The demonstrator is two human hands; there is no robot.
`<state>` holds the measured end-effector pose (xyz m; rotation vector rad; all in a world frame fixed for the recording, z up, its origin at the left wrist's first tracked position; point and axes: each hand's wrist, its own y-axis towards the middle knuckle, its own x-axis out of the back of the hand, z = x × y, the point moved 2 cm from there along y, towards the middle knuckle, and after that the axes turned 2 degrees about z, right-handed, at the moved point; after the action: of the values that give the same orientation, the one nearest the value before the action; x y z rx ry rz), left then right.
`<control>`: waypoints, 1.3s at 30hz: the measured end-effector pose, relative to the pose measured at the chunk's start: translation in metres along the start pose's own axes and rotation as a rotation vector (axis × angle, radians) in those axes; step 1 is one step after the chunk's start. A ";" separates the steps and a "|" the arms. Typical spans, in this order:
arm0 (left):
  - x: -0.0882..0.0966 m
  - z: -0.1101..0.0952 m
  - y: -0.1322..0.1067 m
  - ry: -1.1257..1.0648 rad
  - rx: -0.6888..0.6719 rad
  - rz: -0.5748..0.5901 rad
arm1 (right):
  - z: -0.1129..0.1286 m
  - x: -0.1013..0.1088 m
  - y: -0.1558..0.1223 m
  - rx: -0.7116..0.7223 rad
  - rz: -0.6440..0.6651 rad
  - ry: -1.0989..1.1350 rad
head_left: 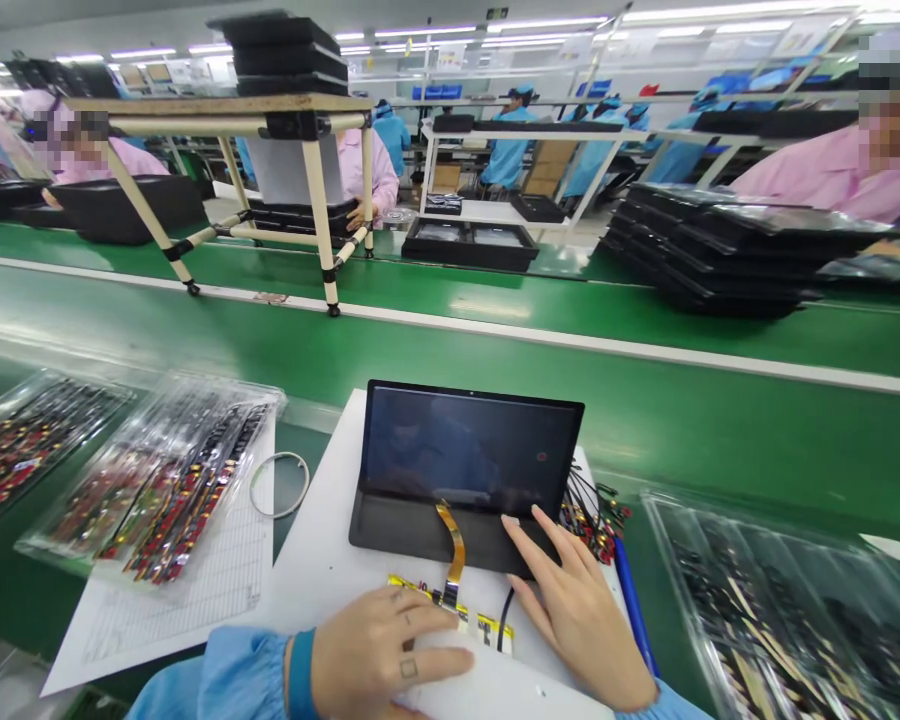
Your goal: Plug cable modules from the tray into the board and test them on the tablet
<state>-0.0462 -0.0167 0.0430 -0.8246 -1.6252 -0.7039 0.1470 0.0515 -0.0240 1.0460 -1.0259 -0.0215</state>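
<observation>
Two hands going: my left hand fingers together at the ribbon cable, can't tell if pinching; my right hand spread on the tablet.

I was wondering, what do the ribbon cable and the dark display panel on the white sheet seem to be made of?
The ribbon cable looks like flexible polyimide film, judging by its amber colour, slight gloss and bend. The display panel probably has a glass front, given its smooth, reflective face; its matte lower border may be plastic, though the look leaves that open.

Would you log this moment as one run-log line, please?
left hand: at amber ribbon cable | right hand: on black tablet | screen: dark
</observation>
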 end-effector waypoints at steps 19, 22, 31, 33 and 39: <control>-0.002 0.000 0.000 -0.023 -0.026 0.018 | -0.008 -0.009 -0.023 -0.187 0.080 0.010; -0.001 0.000 0.001 -0.007 -0.033 0.015 | -0.008 -0.007 -0.025 -0.238 0.047 0.031; 0.000 0.000 0.000 -0.026 -0.029 0.003 | -0.002 -0.007 -0.022 -0.166 0.096 0.150; 0.000 0.000 -0.001 -0.026 -0.023 0.002 | -0.001 -0.007 -0.020 -0.169 0.119 0.127; -0.002 -0.001 -0.002 -0.021 -0.013 -0.012 | 0.002 -0.003 -0.014 -0.201 0.044 0.141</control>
<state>-0.0473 -0.0189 0.0413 -0.8345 -1.6468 -0.7177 0.1503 0.0441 -0.0364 0.8299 -0.8986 -0.0145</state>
